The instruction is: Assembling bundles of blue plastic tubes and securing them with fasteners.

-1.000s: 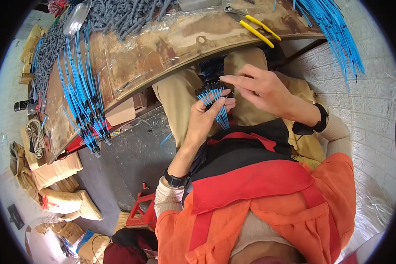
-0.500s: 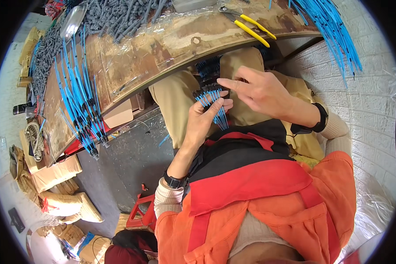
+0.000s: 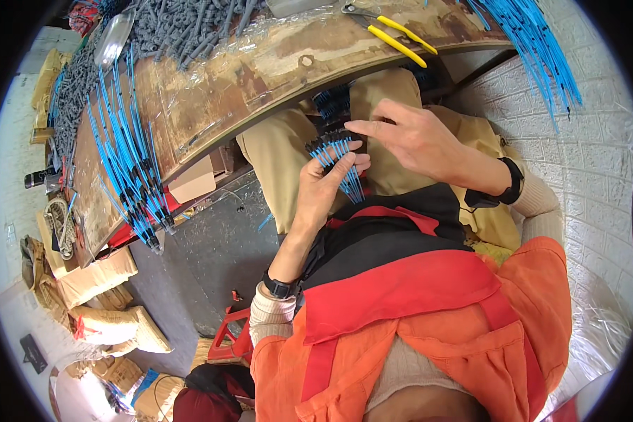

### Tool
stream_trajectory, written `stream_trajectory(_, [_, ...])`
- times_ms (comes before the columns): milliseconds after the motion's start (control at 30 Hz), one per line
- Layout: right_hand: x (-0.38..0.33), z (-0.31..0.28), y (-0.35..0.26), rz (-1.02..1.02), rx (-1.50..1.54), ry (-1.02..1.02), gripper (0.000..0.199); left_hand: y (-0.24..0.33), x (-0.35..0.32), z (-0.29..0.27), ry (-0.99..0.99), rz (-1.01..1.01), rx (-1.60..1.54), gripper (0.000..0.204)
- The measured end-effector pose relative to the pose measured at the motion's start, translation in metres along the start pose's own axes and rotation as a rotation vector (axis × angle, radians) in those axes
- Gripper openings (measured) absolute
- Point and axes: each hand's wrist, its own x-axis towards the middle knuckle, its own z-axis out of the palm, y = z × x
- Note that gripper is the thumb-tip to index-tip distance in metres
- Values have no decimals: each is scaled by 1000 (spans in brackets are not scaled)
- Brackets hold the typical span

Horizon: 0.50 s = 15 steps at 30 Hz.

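Note:
My left hand [image 3: 323, 183] is closed around a fanned bundle of thin blue strips with black ends [image 3: 346, 181], thumb across the front. The black ends point away from me, and the lower ends come near my apron. My right hand [image 3: 415, 141] hovers just to the right of the bundle. One of its fingers is stretched out, the tip close by the black ends; whether it touches them I cannot tell. The other fingers are bent and partly hidden, with nothing visible in them.
Yellow-handled pliers [image 3: 401, 43] lie at the edge of the worn wooden table [image 3: 260, 77]. More blue strips lie at its left [image 3: 130, 155] and hang off its right end [image 3: 534, 49]. Grey knotted pieces [image 3: 183, 28] pile at the back. A red stool [image 3: 232, 337] stands on the floor.
The view has shifted slightly. Both hands keep nearly the same pose, and my left hand still holds the blue strips.

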Motion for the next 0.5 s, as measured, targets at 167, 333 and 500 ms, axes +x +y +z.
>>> stream_trajectory(167, [-2, -5, 1, -42, -96, 5, 47, 2, 3, 4, -10, -5, 22, 28])
stream_trajectory(333, [-3, -3, 1, -79, -118, 26, 43, 0, 0, 4, -13, -13, 27, 28])
stream_trajectory(500, [-4, -3, 2, -49, 11, 61, 40, 3, 0, 1, -71, 1, 75, 29])
